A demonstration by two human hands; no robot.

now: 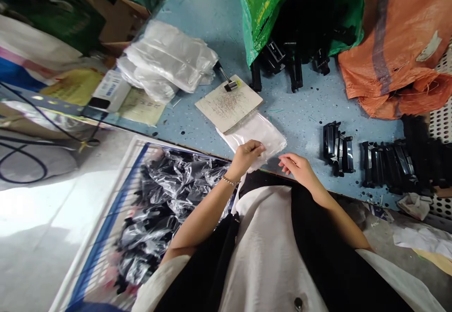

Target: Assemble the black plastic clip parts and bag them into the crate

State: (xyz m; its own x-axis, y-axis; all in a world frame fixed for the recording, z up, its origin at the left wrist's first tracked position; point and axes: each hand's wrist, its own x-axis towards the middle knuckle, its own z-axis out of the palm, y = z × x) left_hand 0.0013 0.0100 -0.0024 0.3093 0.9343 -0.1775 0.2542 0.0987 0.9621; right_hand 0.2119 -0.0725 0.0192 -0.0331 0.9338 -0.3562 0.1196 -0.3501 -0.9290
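My left hand [247, 156], with a bracelet at the wrist, is closed, thumb against fingers, at the near edge of a clear plastic bag [270, 135]. The bag lies flat at the table's front edge, partly under a speckled tan board [229, 107]. To the right of the bag, my right hand [297, 167] is held with its fingers loosely bent and apart from the bag; nothing shows in it. A small metal-headed tool [231, 85] rests on the board's far corner.
Stacked clear bags [173, 55] lie left. A green sack [254, 15] spills black plastic parts [296, 69]; more black parts [337, 149] line the right front. An orange sack [388, 44] stands behind them. Below the table, a wire basket [102, 236] holds bagged black items [169, 194].
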